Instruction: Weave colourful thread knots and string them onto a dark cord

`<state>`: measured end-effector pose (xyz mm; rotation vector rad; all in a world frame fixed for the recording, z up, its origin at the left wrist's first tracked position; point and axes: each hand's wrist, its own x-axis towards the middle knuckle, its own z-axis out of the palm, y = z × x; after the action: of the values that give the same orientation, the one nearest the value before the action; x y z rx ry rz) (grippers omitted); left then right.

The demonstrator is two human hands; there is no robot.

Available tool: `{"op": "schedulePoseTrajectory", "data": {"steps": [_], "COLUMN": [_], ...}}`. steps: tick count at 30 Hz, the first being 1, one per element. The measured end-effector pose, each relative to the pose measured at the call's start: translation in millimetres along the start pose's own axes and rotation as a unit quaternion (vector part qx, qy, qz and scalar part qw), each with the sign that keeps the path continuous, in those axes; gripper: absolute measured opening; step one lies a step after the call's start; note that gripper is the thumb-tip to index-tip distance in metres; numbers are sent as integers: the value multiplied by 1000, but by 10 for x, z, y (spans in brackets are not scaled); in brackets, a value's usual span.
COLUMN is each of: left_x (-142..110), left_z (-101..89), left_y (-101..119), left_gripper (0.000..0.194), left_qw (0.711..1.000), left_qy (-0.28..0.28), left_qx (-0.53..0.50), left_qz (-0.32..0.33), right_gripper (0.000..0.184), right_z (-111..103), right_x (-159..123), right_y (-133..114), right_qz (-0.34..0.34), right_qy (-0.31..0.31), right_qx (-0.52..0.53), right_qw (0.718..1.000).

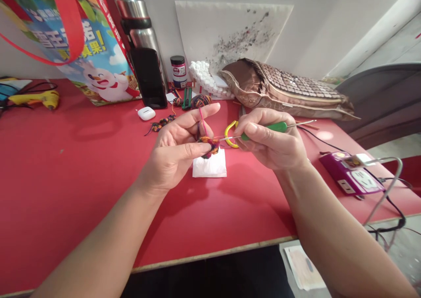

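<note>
Forearms (329,214) cross the edge of the counter (75,171), roomy leftward; left fingers (194,150) pinch multicoloured yarnwork (214,146), right fingers (258,133) a green-handled hook (277,127).

A casual craft spot, perhaps in a home, though the building cannot be told. A red table (98,179) stands by a pale wall (322,22). Craft gear shows its use: a crochet hook (278,127), balled yarn (201,101), apparently a yellow glue gun (36,98). Everyday belongings share the surface: phone (149,76), steel flask (144,36), printed carrier bag (107,72).
</note>
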<state>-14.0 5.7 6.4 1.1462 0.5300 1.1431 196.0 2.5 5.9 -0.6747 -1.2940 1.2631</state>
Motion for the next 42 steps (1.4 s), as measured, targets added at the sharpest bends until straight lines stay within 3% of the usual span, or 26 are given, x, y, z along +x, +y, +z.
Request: {"op": "schedulePoseTrajectory", "data": {"steps": [18, 24, 31, 37, 42], "left_x": [0, 7, 3, 0, -6], "left_z": [2, 20, 38, 47, 66], "left_y": [-14, -30, -24, -32, -30], "left_gripper": [45, 43, 43, 45, 53], "left_qw": [1000, 1000, 1000, 998, 997], "left_qy": [-18, 19, 19, 35, 52], "left_qx": [-10, -9, -12, 13, 6], "left_qz": [-18, 16, 20, 55, 48], "right_gripper": [33, 30, 29, 29, 30], "right_z": [43, 21, 0, 3, 36], "right_x": [-1, 0, 25, 25, 20], "right_y": [9, 24, 67, 49, 63], "right_qz": [20, -1, -32, -39, -40], "right_qy": [-13, -6, -20, 1, 20], "right_qx": [20, 15, 25, 9, 2], "right_qw": [1000, 1000, 999, 999, 999]}}
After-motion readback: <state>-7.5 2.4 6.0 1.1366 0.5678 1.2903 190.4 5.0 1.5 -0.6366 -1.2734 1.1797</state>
